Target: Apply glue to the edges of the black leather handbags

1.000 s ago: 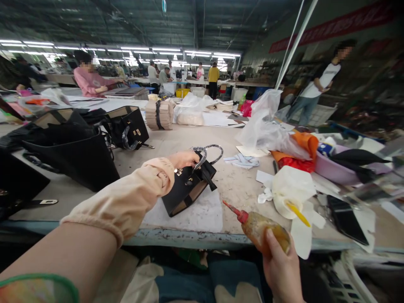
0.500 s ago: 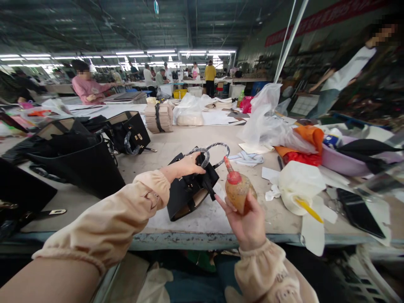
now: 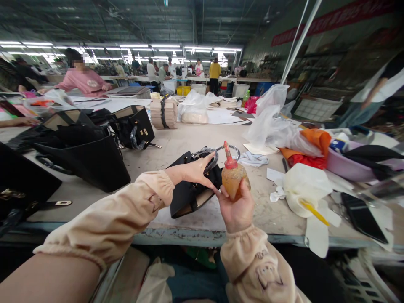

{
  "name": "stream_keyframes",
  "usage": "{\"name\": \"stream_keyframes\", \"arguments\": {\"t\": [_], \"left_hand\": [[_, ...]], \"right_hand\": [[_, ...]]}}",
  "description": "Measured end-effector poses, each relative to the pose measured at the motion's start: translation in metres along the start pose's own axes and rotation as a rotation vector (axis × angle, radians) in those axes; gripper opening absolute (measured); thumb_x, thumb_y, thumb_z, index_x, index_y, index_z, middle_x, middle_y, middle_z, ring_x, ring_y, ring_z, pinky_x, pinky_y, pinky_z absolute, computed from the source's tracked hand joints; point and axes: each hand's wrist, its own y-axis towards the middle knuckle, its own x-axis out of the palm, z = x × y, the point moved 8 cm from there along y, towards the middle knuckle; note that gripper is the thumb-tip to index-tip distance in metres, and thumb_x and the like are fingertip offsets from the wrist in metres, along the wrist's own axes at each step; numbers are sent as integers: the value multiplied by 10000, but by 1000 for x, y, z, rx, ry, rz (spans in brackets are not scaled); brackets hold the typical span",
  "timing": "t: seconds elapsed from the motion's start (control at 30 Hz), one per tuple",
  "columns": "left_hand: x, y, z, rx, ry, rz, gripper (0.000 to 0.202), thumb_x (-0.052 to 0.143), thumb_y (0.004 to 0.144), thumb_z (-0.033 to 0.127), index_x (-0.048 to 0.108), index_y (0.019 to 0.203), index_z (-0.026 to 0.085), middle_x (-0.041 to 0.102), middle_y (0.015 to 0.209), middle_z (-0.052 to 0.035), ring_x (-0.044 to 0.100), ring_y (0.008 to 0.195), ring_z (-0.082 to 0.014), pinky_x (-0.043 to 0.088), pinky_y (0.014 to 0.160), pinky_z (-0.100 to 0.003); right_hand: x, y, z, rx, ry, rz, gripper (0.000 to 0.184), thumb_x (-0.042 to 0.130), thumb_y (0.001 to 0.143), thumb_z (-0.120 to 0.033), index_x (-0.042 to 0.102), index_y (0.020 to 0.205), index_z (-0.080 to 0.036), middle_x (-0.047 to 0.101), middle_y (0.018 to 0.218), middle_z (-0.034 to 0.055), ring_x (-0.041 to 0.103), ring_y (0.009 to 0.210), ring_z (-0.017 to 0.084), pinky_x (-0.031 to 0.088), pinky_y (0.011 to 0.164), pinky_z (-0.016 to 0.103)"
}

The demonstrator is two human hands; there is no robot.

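A black handbag (image 3: 181,202) lies tilted on the worktable (image 3: 148,168), its plastic-wrapped handles (image 3: 232,148) toward the far side. My left hand (image 3: 194,170) reaches across its upper part, holding it with the index finger along a wrapped handle and the thumb stretched toward my right hand; the other fingers are hidden. My right hand (image 3: 236,208) grips a squeeze bottle (image 3: 235,181) of amber stuff with a red nozzle pointing up. Its fingertips meet the left thumb at the bag's right side. Whether a strap lies between them, I cannot tell.
More black bags (image 3: 85,162) stand at left. Behind are a tied bundle of beige pieces (image 3: 164,112) and plastic bags (image 3: 268,113). To the right lie a cut white jug (image 3: 304,185) with a yellow-handled tool, a phone (image 3: 362,216) and a lilac basin (image 3: 350,164). Several people work farther back.
My right hand has brought the bottle closer to the bag and to my left hand. The left thumb has spread down to the right fingertips. The view has shifted slightly.
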Motion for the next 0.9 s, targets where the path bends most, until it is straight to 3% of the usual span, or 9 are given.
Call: {"name": "stream_keyframes", "arguments": {"t": [0.07, 0.17, 0.27, 0.33, 0.43, 0.53, 0.67, 0.77, 0.9], "left_hand": [[8, -2, 8, 73, 146, -67, 1327, 785, 543, 484, -24, 1512, 76, 283, 1453, -258, 342, 1323, -355, 292, 1085, -419], [19, -5, 13, 123, 407, -86, 1338, 802, 497, 467, 2, 1520, 143, 482, 1202, -192, 507, 1092, -360, 422, 923, -449], [22, -5, 13, 134, 567, 1, 1046, 684, 650, 391, 135, 1516, 189, 535, 1051, -144, 561, 950, -323, 448, 839, -436], [23, -4, 12, 124, 612, 53, 774, 582, 737, 341, 338, 1458, 199, 556, 1012, -151, 587, 891, -303, 459, 788, -412], [22, 1, 13, 111, 646, 75, 515, 545, 745, 322, 607, 1236, 179, 591, 970, -170, 610, 864, -313, 468, 736, -399], [18, 8, 21, 91, 653, 72, 386, 526, 736, 301, 697, 1049, 156, 633, 893, -170, 628, 823, -315, 467, 700, -398], [15, 21, 24, 11, 669, -45, 304, 525, 691, 231, 728, 886, 118, 679, 884, -183, 639, 807, -310, 450, 641, -361], [17, 32, 17, -72, 626, -142, 295, 555, 635, 210, 730, 847, 104, 695, 888, -188, 640, 791, -301, 442, 625, -342], [18, 47, 1, -175, 548, -184, 288, 593, 608, 237, 738, 821, 110, 704, 852, -190, 636, 726, -287, 452, 629, -341]], "right_hand": [[5, -1, 3, 5, 21, 6, 183, 614, 799, -429, 630, 902, -279, 646, 774, -76, 401, 450, 69, 516, 773, 439], [10, -3, 5, 12, 28, 41, 186, 609, 800, -437, 607, 870, -264, 603, 711, -89, 370, 447, 64, 509, 760, 438], [15, -2, 2, -17, 24, 54, 201, 613, 785, -448, 593, 871, -267, 582, 704, -91, 385, 472, 66, 499, 804, 467], [19, 2, -2, -28, -1, 28, 220, 608, 781, -469, 587, 868, -268, 566, 700, -92, 381, 480, 63, 489, 847, 504], [22, 8, -10, -14, -32, -14, 229, 608, 783, -482, 571, 845, -265, 542, 677, -102, 374, 477, 57, 478, 883, 557], [16, 9, -24, 9, -53, -40, 201, 624, 792, -453, 576, 829, -261, 534, 648, -105, 366, 463, 59, 500, 876, 557], [-13, 5, -61, -79, -162, 3, 163, 646, 781, -415, 614, 841, -268, 599, 722, -85, 376, 443, 52, 564, 775, 410], [-54, 0, -89, -192, -323, 128, 278, 696, 737, -414, 641, 963, -263, 651, 932, -27, 561, 628, 101, 547, 652, 305], [-88, -9, -121, -433, -703, 139, 382, 750, 703, -425, 621, 1012, -240, 622, 962, 5, 579, 853, 185, 506, 783, 370]]}}
